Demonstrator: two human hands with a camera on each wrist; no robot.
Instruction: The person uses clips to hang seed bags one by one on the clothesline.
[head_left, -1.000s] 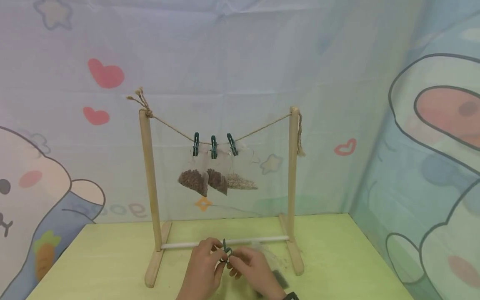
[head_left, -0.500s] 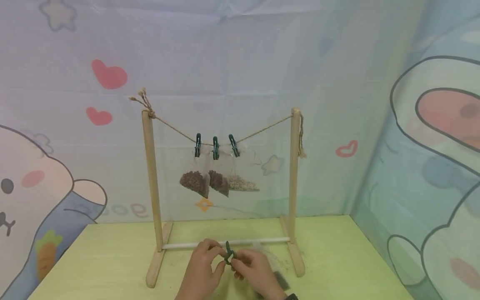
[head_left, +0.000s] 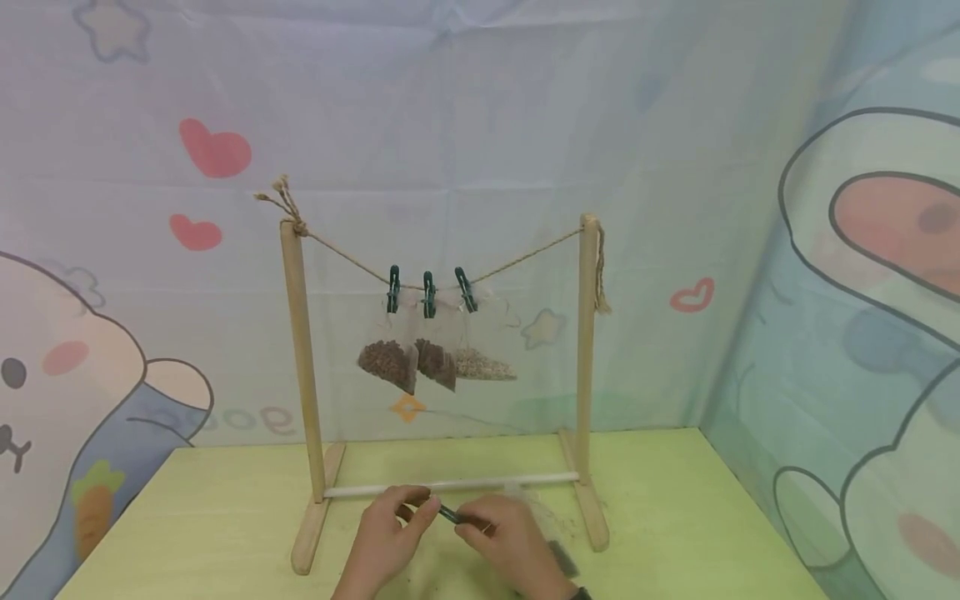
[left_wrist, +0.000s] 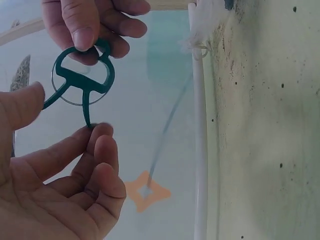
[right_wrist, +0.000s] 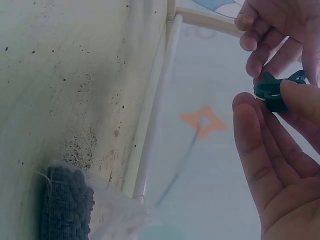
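Note:
A green plastic spring clip is held between the two hands above the table. My right hand pinches its rounded end between thumb and fingers. With thumb and fingertips at its two legs, my left hand holds the other end. The left wrist view shows the clip face-on, with a thin wire ring around it. Behind the hands, three green clips sit on a sagging rope. Clear bags hang there, two with brown pieces and one with pale grains.
A wooden frame with a left post and right post carries the rope. A white bar joins its feet. On the table, by the right forearm, lies a clear bag of dark pieces. Dark specks dot the tabletop.
The clip stood upright between the hands and now lies tilted, turned edge-on to the head view. My left hand has shifted slightly left and down.

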